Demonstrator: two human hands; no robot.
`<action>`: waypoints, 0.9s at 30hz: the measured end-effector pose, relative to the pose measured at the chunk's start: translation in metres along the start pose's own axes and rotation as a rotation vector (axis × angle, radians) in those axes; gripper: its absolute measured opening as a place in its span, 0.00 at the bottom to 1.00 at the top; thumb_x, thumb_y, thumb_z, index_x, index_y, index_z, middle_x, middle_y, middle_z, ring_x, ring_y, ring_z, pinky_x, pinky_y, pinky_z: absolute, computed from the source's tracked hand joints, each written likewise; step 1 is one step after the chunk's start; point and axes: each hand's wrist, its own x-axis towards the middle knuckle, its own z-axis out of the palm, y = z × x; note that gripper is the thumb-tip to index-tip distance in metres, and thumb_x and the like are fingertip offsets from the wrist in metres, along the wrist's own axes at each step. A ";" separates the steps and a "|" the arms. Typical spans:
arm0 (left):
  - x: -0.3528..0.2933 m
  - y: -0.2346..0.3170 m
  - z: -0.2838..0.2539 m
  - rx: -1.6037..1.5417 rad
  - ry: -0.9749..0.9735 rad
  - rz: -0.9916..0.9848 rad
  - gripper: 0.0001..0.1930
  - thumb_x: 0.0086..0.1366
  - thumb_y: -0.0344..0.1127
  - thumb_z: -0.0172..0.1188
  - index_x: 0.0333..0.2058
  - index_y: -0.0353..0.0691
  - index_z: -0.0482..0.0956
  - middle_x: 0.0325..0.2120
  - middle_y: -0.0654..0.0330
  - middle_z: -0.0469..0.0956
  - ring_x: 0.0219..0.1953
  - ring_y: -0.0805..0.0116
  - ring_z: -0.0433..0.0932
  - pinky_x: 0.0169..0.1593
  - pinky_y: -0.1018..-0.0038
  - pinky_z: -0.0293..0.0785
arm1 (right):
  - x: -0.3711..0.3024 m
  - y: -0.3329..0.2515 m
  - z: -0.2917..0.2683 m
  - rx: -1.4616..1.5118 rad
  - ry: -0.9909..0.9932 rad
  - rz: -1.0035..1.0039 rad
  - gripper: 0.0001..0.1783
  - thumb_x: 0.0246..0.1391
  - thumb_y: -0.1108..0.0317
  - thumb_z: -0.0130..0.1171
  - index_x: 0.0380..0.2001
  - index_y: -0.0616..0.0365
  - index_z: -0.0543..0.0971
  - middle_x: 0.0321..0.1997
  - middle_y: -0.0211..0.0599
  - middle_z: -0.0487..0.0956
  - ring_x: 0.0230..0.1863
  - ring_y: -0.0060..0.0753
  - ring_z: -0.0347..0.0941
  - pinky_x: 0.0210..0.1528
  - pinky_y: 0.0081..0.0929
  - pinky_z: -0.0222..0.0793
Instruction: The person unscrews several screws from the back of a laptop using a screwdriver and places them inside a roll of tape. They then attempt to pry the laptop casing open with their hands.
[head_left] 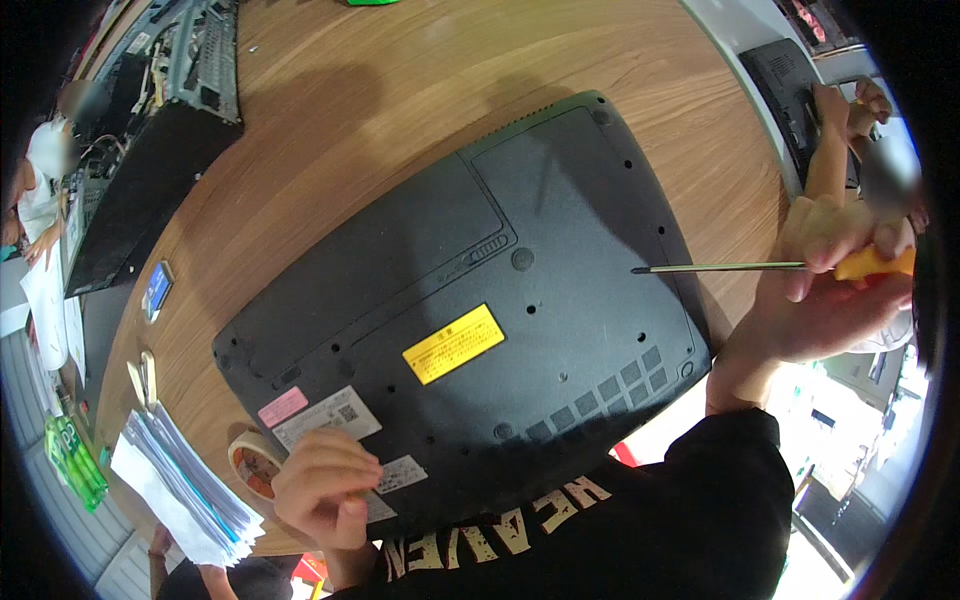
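Observation:
A black laptop (590,300) lies upside down on the wooden table, its underside up, with a yellow label, white and pink stickers, several screw holes and a battery latch. My right hand (815,285), beyond the laptop's right edge, is closed around the orange handle of a screwdriver (735,266). The screwdriver's thin shaft points left, and its dark tip shows over the right part of the laptop; whether it touches cannot be seen. My left hand (325,485) is at the near left edge, over the white stickers, its fingers curled together. Anything inside them is hidden.
An opened computer case (150,180) stands at the far left. Along the left lie a small blue box (157,290), scissors (146,380), stacked papers (185,490) and a tape roll (252,465). Other people's hands are at the far right, by another black laptop (785,90).

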 end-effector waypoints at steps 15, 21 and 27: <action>0.007 -0.010 -0.015 -0.138 -0.247 -0.005 0.18 0.65 0.47 0.57 0.24 0.39 0.75 0.19 0.59 0.76 0.20 0.66 0.75 0.22 0.76 0.69 | 0.004 0.027 -0.013 0.185 -0.076 0.197 0.14 0.68 0.55 0.35 0.38 0.52 0.67 0.22 0.28 0.65 0.18 0.18 0.53 0.27 0.19 0.51; 0.001 -0.014 -0.023 -0.113 -0.274 0.029 0.18 0.65 0.48 0.58 0.23 0.39 0.75 0.19 0.59 0.76 0.20 0.66 0.75 0.22 0.76 0.69 | -0.002 0.034 -0.014 -0.341 0.192 -0.026 0.29 0.62 0.34 0.35 0.39 0.49 0.66 0.13 0.31 0.64 0.12 0.23 0.54 0.34 0.27 0.71; -0.008 -0.007 -0.014 -0.015 -0.150 -0.019 0.20 0.64 0.49 0.58 0.22 0.38 0.75 0.18 0.59 0.74 0.19 0.66 0.73 0.24 0.73 0.69 | -0.005 0.034 -0.018 -0.449 0.083 -0.025 0.26 0.63 0.37 0.35 0.39 0.49 0.66 0.19 0.29 0.66 0.19 0.23 0.57 0.40 0.30 0.55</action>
